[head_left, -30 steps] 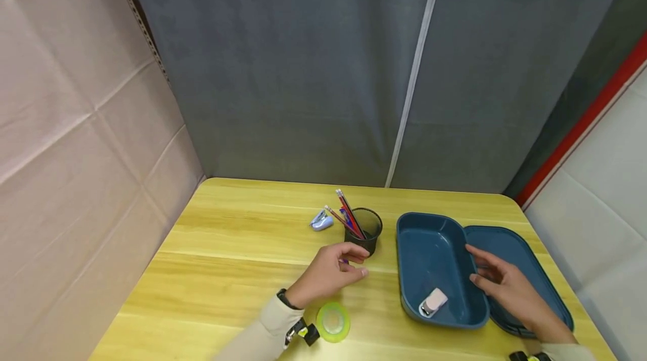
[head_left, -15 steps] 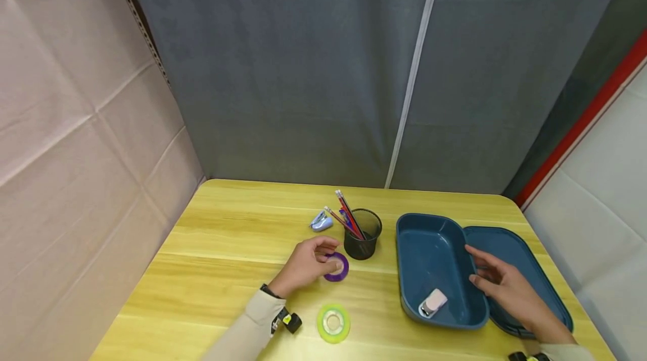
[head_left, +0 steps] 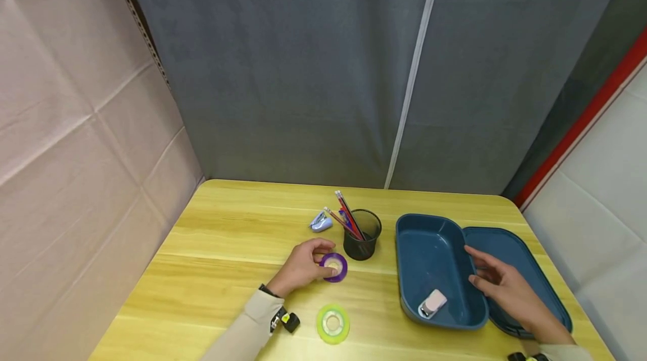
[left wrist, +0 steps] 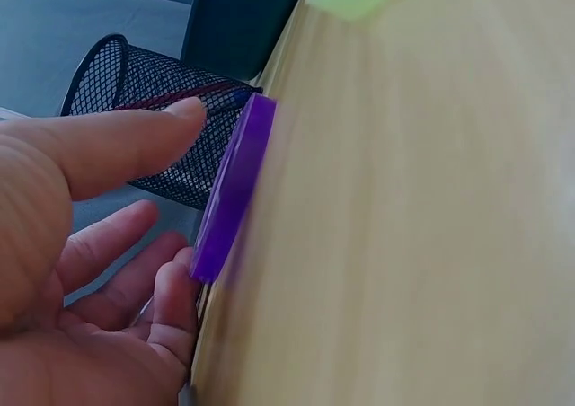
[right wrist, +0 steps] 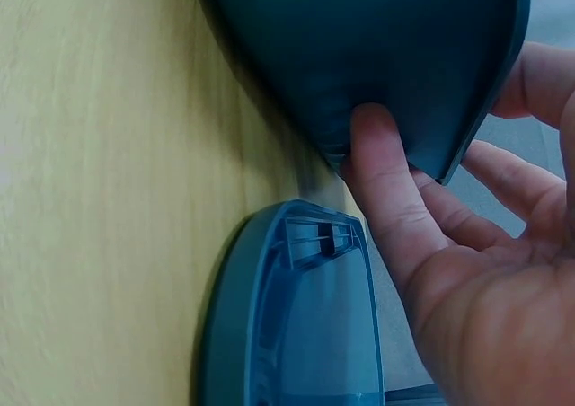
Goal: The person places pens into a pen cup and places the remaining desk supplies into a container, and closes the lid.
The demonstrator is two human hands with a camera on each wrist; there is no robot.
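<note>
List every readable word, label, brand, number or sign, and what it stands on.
There are none that can be read. The purple tape roll, green tape roll and blue box show no legible lettering; any print on the pencils or pale stapler is too small to make out.

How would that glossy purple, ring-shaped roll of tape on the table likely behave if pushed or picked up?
The purple tape roll looks stiff, given its neat circular outline. Lying on its flat side on the yellow wood-grain tabletop, it would probably slide rather than roll; stood on its round edge, it might roll. Its shiny rim could feel slightly slippery.
</note>
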